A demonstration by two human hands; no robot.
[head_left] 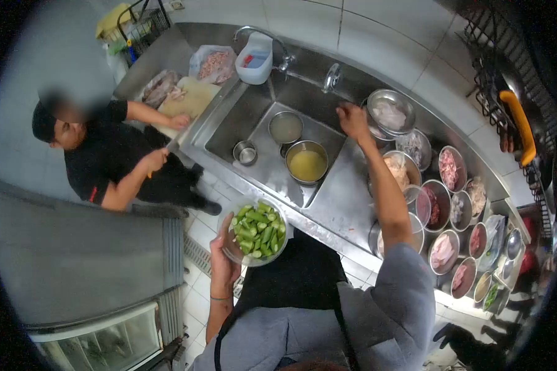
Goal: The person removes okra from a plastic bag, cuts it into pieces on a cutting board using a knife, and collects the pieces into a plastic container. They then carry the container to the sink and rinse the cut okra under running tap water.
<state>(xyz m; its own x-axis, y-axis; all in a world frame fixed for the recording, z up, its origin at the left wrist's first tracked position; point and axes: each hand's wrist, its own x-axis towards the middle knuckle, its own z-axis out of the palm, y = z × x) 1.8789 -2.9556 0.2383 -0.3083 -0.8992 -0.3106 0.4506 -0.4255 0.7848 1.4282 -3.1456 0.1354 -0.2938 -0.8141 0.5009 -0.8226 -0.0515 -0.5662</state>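
Observation:
In my left hand (225, 250) is a clear round container of chopped green vegetables (258, 232), held by its left side in front of my apron. My right hand (353, 120) reaches over the right rim of the sink, near the faucet (332, 78). Its fingers look curled, and what they hold, if anything, is too small to tell. Just right of that hand stands a metal bowl with pale contents (390, 112). Inside the sink (229, 133) sit a pot of yellowish liquid (306, 162), a pot of cloudy liquid (286, 128) and a small metal cup (245, 153).
At the left, a person in black (108, 148) holds a knife (174, 143) beside a cutting board (198, 99). Many metal bowls of raw meat (442, 252) line the right counter. A white tub (254, 59) stands behind the sink. Dark racks (476, 37) hang upper right.

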